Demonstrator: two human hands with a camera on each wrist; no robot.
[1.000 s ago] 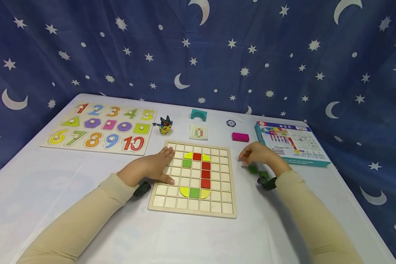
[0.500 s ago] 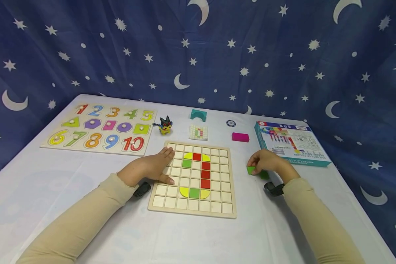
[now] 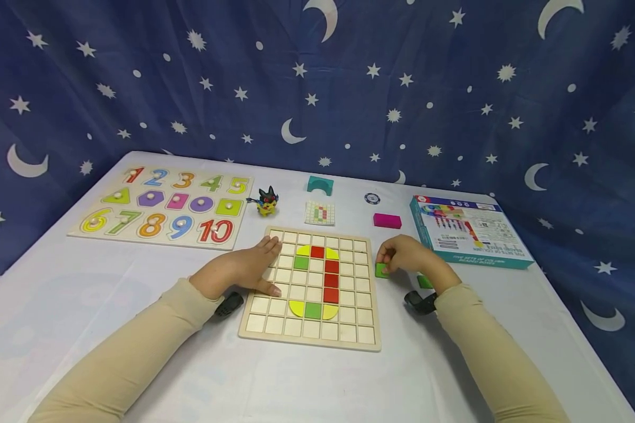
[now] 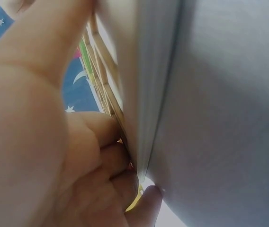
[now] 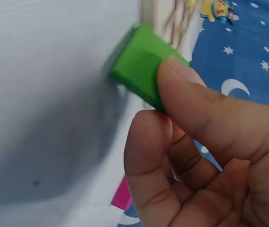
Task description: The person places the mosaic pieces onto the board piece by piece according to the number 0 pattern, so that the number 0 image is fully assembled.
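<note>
My right hand (image 3: 404, 254) pinches a green square tile (image 5: 141, 64) between thumb and fingers, just off the right edge of the wooden grid board (image 3: 309, 339). Flat on the board's left side rests my left hand (image 3: 249, 267), fingers spread; the left wrist view has it along the board's edge. Set into the grid are red squares (image 3: 331, 281), yellow quarter-round pieces (image 3: 330, 312) and two green squares (image 3: 313, 310). Another green tile (image 3: 424, 282) lies on the table under my right wrist, partly hidden.
A number puzzle board (image 3: 159, 205) is at the left. Behind the grid stand a toy figure (image 3: 267, 201), a pattern card (image 3: 320, 213), a teal arch block (image 3: 320, 185), a round chip (image 3: 372, 198) and a magenta block (image 3: 387, 221). A flat box (image 3: 471, 232) lies right.
My right hand has picked up a green tile from the table and carried it left to the board's right edge. The left hand stays on the board.
</note>
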